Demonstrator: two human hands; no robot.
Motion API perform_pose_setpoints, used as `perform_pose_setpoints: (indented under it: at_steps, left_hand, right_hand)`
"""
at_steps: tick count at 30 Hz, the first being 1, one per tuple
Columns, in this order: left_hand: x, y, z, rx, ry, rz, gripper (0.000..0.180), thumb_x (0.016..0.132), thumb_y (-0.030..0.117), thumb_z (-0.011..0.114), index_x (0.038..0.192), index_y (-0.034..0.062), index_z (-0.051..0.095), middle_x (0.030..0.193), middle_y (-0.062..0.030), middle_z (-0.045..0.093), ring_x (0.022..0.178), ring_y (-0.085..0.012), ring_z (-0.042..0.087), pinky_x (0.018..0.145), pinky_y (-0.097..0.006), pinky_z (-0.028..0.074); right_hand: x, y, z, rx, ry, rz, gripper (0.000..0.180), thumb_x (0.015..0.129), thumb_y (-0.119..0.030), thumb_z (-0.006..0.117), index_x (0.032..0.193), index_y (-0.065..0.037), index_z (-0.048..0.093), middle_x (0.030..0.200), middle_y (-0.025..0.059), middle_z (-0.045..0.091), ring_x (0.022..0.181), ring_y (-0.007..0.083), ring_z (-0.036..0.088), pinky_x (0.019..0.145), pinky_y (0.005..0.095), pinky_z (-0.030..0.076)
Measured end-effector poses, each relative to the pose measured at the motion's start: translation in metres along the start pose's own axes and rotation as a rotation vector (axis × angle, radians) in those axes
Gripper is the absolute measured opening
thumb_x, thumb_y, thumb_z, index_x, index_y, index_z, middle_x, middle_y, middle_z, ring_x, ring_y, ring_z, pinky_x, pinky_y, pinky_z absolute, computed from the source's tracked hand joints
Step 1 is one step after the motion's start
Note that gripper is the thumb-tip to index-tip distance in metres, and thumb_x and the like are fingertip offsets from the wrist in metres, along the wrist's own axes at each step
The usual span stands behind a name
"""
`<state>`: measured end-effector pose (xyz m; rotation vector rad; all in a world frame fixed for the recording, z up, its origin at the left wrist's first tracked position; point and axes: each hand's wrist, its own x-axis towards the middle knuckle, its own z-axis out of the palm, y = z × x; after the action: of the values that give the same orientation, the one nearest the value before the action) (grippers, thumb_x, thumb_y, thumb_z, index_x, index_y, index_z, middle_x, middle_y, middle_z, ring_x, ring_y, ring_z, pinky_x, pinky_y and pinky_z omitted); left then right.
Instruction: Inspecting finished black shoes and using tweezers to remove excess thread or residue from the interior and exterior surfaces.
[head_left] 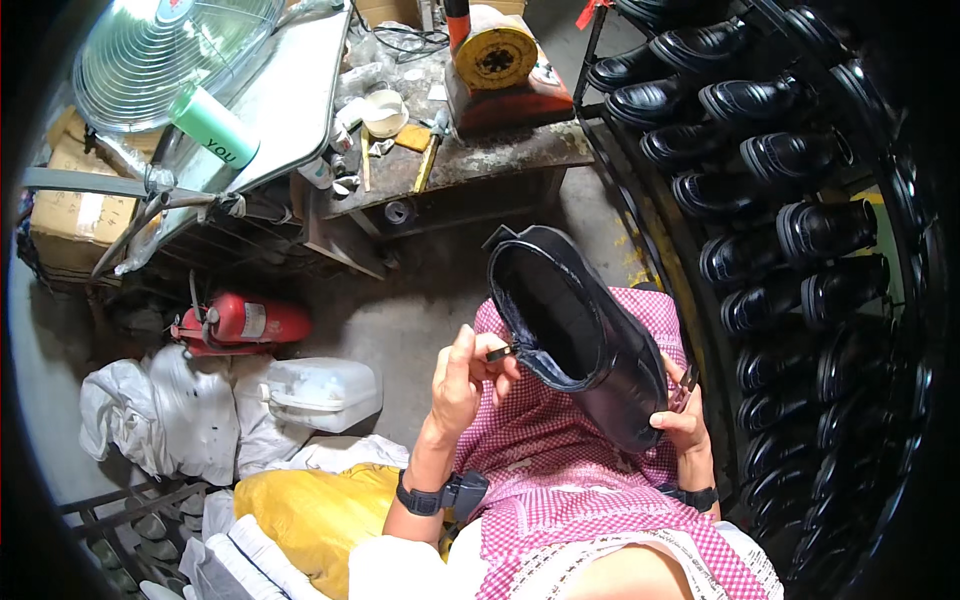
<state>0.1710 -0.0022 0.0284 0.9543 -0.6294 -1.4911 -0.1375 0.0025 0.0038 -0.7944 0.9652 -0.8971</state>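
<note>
A black leather boot upper [575,330] rests over my lap, its opening facing up toward me. My right hand [682,418] grips its lower side from beneath. My left hand [462,375] pinches a small dark tool [502,351] against the rim of the opening. A pink checked apron [560,470] covers my lap. Each wrist carries a black band.
A rack of black shoes [770,170] fills the right side. A cluttered workbench [470,150] with a yellow-and-red machine [497,60] stands ahead. On the left are a fan [165,50], a red fire extinguisher [245,322], a white jerrycan [322,390], white sacks and a yellow bag [315,505].
</note>
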Motion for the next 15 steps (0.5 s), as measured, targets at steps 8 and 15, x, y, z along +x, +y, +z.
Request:
perform_pose_setpoints:
  at_steps: [8,15]
  left_hand:
    - [0.01,-0.02,-0.001,0.096,0.251,-0.005,0.042,0.095,0.036,0.042,0.071,0.0032,0.051,0.056,-0.0084,0.055,0.04,-0.0117,0.047,0.037,-0.022,0.037]
    - [0.011,-0.036,-0.007,0.12,0.126,-0.07,0.04,0.096,0.032,0.04,0.078,0.0018,0.057,0.059,-0.0023,0.053,0.047,-0.0061,0.046,0.044,-0.018,0.038]
  right_hand:
    - [0.003,-0.007,0.007,-0.151,0.03,-0.147,0.095,0.057,0.0,0.077,0.137,0.007,0.028,0.125,0.0163,0.052,0.11,0.0223,0.055,0.096,0.0333,0.042]
    - [0.007,-0.003,0.01,-0.06,0.075,-0.181,0.094,0.055,-0.001,0.074,0.137,0.007,0.029,0.126,0.0164,0.051,0.113,0.0241,0.053,0.097,0.034,0.041]
